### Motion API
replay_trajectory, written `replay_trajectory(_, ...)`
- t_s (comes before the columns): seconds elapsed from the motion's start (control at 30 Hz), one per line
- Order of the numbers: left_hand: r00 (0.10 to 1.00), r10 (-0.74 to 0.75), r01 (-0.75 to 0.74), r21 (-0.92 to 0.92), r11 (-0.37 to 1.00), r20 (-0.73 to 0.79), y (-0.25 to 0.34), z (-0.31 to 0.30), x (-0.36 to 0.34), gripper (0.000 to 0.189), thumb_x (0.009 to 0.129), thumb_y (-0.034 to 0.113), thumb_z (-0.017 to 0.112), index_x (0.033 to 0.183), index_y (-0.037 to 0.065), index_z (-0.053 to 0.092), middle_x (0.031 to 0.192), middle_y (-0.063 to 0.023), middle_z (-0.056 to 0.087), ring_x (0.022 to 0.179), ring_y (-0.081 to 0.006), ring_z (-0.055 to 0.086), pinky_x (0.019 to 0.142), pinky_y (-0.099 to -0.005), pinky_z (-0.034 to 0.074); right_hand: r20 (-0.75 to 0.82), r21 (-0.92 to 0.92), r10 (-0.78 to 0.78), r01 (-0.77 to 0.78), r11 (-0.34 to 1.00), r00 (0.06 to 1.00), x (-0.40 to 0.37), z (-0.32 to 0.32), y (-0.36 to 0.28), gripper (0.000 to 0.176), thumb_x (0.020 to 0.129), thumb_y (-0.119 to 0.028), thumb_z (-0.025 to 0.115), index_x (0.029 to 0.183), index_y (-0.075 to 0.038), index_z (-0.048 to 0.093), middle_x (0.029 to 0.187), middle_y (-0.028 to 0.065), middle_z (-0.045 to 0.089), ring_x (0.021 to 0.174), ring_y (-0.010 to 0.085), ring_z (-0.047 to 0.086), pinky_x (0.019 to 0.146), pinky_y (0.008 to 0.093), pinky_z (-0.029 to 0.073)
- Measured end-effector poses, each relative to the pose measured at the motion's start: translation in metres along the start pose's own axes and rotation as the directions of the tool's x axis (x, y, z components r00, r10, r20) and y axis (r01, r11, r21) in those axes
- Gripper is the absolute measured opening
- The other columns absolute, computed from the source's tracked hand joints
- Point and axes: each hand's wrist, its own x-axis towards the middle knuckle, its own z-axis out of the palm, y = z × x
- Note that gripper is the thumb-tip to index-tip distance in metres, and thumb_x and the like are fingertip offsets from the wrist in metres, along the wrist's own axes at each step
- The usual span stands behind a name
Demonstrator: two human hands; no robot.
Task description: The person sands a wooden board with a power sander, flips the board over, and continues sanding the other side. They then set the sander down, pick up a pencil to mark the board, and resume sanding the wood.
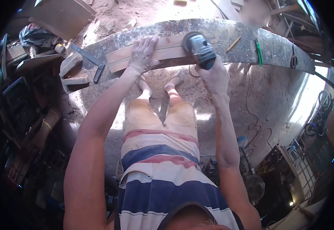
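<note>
My right hand (214, 74) is wrapped round the rear body of an angle grinder (202, 49). The grinder's round disc (190, 39) rests at the right end of two pale wooden boards (169, 48) lying side by side on the workbench (228, 34). My left hand (144, 53) lies flat over the boards near their left part, fingers stretched toward the far edge. Left of the boards is a metal try square (88, 57). To the right of the grinder lie a yellow pencil (233, 44) and a green tool or strip (258, 53) whose kind I cannot make out.
Dark-handled scissors (293, 59) lie near the bench's right end. Wood blocks (73, 71) sit at its left end. A cable (251, 111) trails across the dusty floor on the right. Several boards (61, 17) and shop clutter stand at the back left.
</note>
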Motion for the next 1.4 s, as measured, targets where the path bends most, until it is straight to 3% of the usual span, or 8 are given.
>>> replay_trajectory(0.13,1.0,0.008,-0.008,-0.004,1.0,-0.003,-0.001,-0.001,0.0,0.116,0.064,0.034,0.1,0.164,0.013,0.046,0.149,-0.0097,0.062,0.143,-0.0302,0.06,0.118,-0.0492,0.046,0.035,-0.065,-0.206,0.208,0.976,0.978,-0.001,0.008,-0.02,0.059,0.084,-0.035,0.092,0.128,-0.005,0.066,0.112,0.0212,0.079,0.103,0.0446,0.081,0.089,0.0569,0.064)
replay_trajectory(0.27,1.0,0.009,-0.009,0.003,1.0,-0.004,-0.001,-0.001,-0.001,0.113,0.066,0.035,0.099,0.164,0.012,0.046,0.148,-0.0101,0.063,0.143,-0.0293,0.06,0.119,-0.048,0.046,-0.001,-0.028,-0.242,0.242,0.97,0.97,0.008,-0.003,-0.013,0.055,0.086,-0.036,0.091,0.126,-0.006,0.069,0.112,0.0187,0.08,0.101,0.0438,0.081,0.085,0.0567,0.064)
replay_trajectory(0.37,1.0,0.006,-0.006,0.036,0.999,0.001,-0.002,0.001,-0.003,0.113,0.066,0.035,0.099,0.164,0.011,0.047,0.148,-0.0102,0.063,0.142,-0.0298,0.061,0.118,-0.048,0.046,-0.018,-0.045,-0.052,0.052,0.998,0.998,0.009,-0.019,-0.009,0.052,0.088,-0.036,0.091,0.124,-0.004,0.069,0.111,0.0184,0.08,0.099,0.0428,0.082,0.086,0.0568,0.064)
replay_trajectory(0.47,1.0,0.012,-0.012,0.01,1.0,-0.029,-0.004,0.006,-0.005,0.114,0.065,0.034,0.099,0.164,0.011,0.047,0.149,-0.0099,0.063,0.14,-0.0309,0.062,0.117,-0.0485,0.047,-0.03,-0.059,-0.029,0.027,0.998,0.999,0.01,-0.016,-0.006,0.051,0.09,-0.035,0.09,0.125,-0.005,0.068,0.109,0.0176,0.079,0.097,0.0416,0.082,0.086,0.0555,0.065)
replay_trajectory(0.7,1.0,0.003,-0.003,0.007,1.0,0.018,-0.002,-0.003,-0.001,0.117,0.066,0.035,0.102,0.165,0.012,0.045,0.151,-0.01,0.062,0.142,-0.0299,0.061,0.119,-0.047,0.046,0.062,-0.134,-0.298,0.304,0.943,0.953,0.007,0.003,-0.033,0.053,0.086,-0.03,0.092,0.124,-0.005,0.064,0.11,0.0208,0.077,0.097,0.0429,0.08,0.084,0.0554,0.065)
replay_trajectory(0.97,1.0,0.006,-0.006,0.01,1.0,0.004,-0.001,-0.001,-0.002,0.118,0.065,0.036,0.102,0.166,0.011,0.045,0.151,-0.0097,0.062,0.143,-0.0288,0.06,0.121,-0.0469,0.045,0.019,-0.004,-0.087,0.087,0.996,0.996,0.018,-0.008,-0.017,0.054,0.088,-0.04,0.091,0.122,-0.005,0.069,0.113,0.0219,0.081,0.101,0.0427,0.081,0.089,0.0542,0.062)
replay_trajectory(1.1,1.0,0.004,-0.004,0.014,1.0,-0.006,-0.002,0.002,-0.003,0.113,0.066,0.036,0.099,0.164,0.012,0.047,0.151,-0.0095,0.062,0.144,-0.0282,0.06,0.122,-0.0468,0.045,0.017,0.003,-0.052,0.052,0.999,0.999,0.022,-0.01,-0.01,0.058,0.087,-0.043,0.09,0.122,-0.003,0.068,0.107,0.0236,0.082,0.101,0.0457,0.081,0.091,0.0561,0.06)
replay_trajectory(1.4,1.0,0.015,-0.015,-0.01,1.0,-0.022,-0.004,0.004,-0.002,0.112,0.065,0.036,0.096,0.163,0.011,0.048,0.15,-0.011,0.063,0.143,-0.0287,0.06,0.122,-0.0474,0.045,0.008,0.024,0.052,-0.052,0.998,0.999,0.032,-0.013,0.008,0.061,0.085,-0.046,0.091,0.12,-0.001,0.068,0.111,0.0268,0.081,0.107,0.0479,0.079,0.095,0.0569,0.061)
